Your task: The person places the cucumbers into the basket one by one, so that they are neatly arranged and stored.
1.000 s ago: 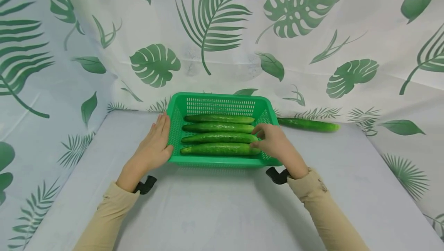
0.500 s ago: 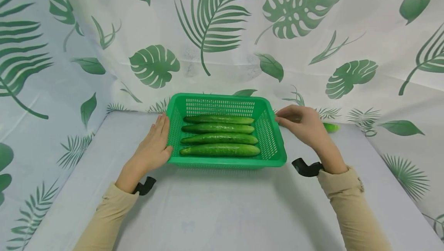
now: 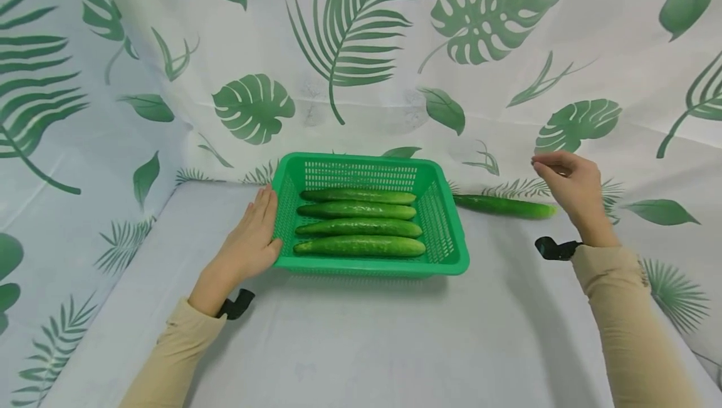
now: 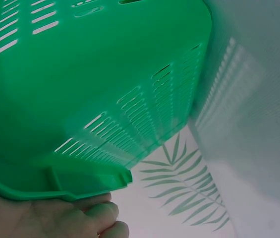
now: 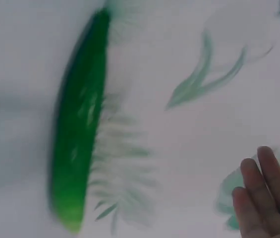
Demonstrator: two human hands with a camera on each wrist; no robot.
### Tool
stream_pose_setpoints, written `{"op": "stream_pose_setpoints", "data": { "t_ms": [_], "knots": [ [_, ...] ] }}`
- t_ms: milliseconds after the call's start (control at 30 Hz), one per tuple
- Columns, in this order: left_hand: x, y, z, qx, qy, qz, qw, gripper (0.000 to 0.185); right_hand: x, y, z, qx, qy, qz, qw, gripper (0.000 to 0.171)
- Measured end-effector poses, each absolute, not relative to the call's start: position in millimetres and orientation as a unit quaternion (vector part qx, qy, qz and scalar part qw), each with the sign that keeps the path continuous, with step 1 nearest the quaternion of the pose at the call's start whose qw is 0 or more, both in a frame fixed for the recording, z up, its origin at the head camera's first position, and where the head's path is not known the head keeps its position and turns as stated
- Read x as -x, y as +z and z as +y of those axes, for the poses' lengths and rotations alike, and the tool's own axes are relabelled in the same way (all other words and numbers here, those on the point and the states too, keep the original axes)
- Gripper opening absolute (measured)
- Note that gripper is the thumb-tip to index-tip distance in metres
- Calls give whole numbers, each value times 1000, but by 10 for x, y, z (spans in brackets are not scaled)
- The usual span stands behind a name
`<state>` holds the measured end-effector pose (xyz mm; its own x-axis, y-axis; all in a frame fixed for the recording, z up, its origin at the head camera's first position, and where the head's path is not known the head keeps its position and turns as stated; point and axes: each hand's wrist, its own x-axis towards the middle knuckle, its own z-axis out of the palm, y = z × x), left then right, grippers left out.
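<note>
The left hand [image 3: 252,242] lies flat against the left wall of the basket [image 3: 445,266], fingers straight and together, thumb at the near left corner. It presses the wall but curls round nothing. From the left wrist the view is nearly all green wall; only the fingertips [image 4: 100,210] show, tucked under the rim, and the rest of the hand is cut off at the lower edge.

The basket stands on the table [image 3: 361,345] at the middle, close to the leaf-print cloth [image 3: 361,51] behind it. Four cucumbers [image 3: 359,246] lie side by side in it, lengthwise left to right, filling most of the floor. No writing or label can be read on anything.

A fifth cucumber [image 3: 504,205] lies on the table just right of the basket's far right corner, against the foot of the cloth; its left end is hidden behind the basket's rim. From the right wrist it is a blurred green streak [image 5: 78,129].

The right hand [image 3: 570,183] is raised in the air just above and to the right of this cucumber's right end, apart from it. It holds nothing, fingers loosely bent and pointing left. The wrist view shows only some fingertips [image 5: 258,198], cut off at the corner.

Bare table lies open near the basket and to its right and left, up to the cloth at each side.
</note>
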<state>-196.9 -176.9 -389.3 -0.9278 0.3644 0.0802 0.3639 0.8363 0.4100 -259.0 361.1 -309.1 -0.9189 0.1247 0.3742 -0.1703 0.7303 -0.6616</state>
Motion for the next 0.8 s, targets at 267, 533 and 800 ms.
{"op": "stream_pose_setpoints", "data": {
  "t_ms": [267, 533, 800],
  "knots": [
    [1947, -3899, -1779, -190, 215, 958, 0, 79, 2752, -3433, 4133, 90, 328, -933, 118, 43],
    [1956, -3907, -1782, -191, 216, 958, 3, 80, 2828, -3892, 4428, 33, 247, -968, -12, 61],
    [1968, -3911, -1780, -190, 214, 958, -2, 80, 2930, -4079, 4452, -42, 189, -979, -68, 67]
  ]
}}
